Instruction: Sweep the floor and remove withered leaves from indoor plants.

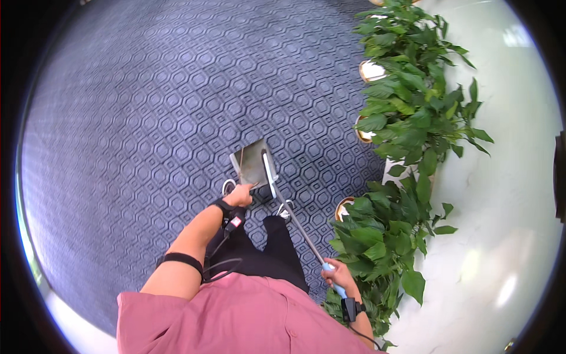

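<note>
My left hand (pixel 240 194) is closed at the near side of a grey dustpan (pixel 254 164), its fingers wrapped at the pan's handle end. A thin brownish line, perhaps a stick or part of the pan, runs over the pan's left side from my fingers. In my right hand (pixel 338 276) is the light blue grip of a long-handled broom (pixel 303 236). Its grey pole slants up and left to a narrow white-edged head (pixel 269 168), which lies against the pan's right side. What lies in the pan is too small to tell.
Dark patterned carpet (pixel 177 106) spreads ahead and to the left. Leafy green potted plants (pixel 407 112) line the right side, close to my right hand, beside a pale glossy surface (pixel 489 206). My shoes (pixel 285 209) are just behind the dustpan.
</note>
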Motion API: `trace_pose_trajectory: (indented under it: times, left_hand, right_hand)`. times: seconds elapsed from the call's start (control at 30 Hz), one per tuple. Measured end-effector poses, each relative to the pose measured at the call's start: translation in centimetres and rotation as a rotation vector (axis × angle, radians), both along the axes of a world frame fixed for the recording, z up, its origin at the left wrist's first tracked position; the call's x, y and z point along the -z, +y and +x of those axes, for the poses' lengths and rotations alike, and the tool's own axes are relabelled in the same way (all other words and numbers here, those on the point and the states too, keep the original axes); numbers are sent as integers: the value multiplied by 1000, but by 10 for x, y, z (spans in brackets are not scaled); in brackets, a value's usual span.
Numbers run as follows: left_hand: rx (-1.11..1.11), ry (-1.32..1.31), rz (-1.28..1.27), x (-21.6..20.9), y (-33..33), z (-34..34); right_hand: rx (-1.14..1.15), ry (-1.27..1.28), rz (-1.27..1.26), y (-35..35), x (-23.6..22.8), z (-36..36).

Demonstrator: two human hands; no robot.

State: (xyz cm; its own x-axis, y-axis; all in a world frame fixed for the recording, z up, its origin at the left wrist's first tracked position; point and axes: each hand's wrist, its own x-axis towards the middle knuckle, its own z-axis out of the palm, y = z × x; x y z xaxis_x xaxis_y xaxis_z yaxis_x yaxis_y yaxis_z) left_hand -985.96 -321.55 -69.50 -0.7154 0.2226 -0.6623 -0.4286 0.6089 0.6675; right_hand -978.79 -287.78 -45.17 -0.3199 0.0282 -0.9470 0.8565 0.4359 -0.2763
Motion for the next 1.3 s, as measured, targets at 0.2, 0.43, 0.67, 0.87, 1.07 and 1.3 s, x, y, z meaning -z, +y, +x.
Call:
trace_pose_trajectory:
  times: [0.2, 0.43, 0.67, 0.87, 1.07, 1.3]
  left_hand:
    - [-95, -85, 114, 32, -5, 3]
    - [-470, -90, -97, 23, -91, -10]
    - [-689, 14, 122, -7, -172, -14]
    - [-530, 253, 181, 26, -264, 33]
    - [235, 421, -656, 0, -307, 29]
    - [-911, 76, -838, -77, -351, -20]
  right_hand:
    - [199, 52, -10, -25, -11, 12]
    - [590, 42, -268, -13, 21, -9]
    - [1230, 25, -529, -18, 84, -41]
    - [603, 275, -555, -38, 131, -113]
    - [340, 551, -480, -109, 177, -271]
    - [872, 203, -751, -231, 135, -422]
